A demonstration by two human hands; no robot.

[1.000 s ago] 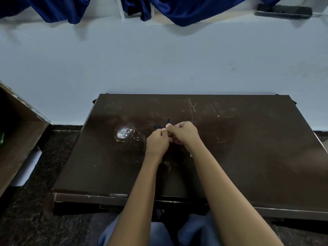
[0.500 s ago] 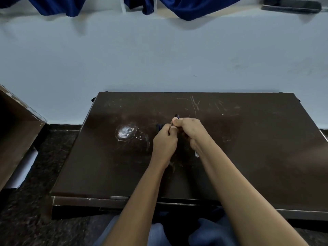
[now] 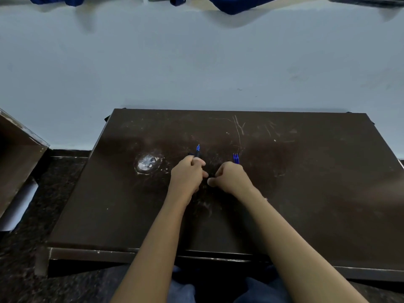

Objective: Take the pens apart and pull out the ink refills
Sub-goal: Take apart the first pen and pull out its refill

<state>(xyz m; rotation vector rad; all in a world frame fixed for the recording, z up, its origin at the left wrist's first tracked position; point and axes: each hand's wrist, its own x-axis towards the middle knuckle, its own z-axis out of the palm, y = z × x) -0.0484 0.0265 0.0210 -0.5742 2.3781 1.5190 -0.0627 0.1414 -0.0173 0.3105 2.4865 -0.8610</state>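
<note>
**Refills gathered in one fist, one pen in the other**

The left hand [image 3: 188,173] curls its grip round a dark pen [image 3: 197,152], held close to upright. The blue tip pokes out above the knuckles and the rest of the barrel is hidden in the fist. The right hand [image 3: 231,178] is closed in a fist round a small bundle of blue refills [image 3: 235,158]. About three tips stand side by side above it. Its thumb and forefinger also pinch together low on the inner side, but I cannot tell whether a loose part sits between them. The two hands are just beside each other, not touching, over the middle of the dark counter [image 3: 306,193], to the right of a pale scuff [image 3: 147,163].

By the look of it, the task is well along. Several refills are already out and collected on the right. The pen on the left appears to be the one in hand, with its refill not yet pulled free, though the fist hides how far it is dismantled. No barrels, caps or further pens show on the counter. The surface is dark enough to hide small dark parts, so what remains beyond this pen cannot be judged.
</note>
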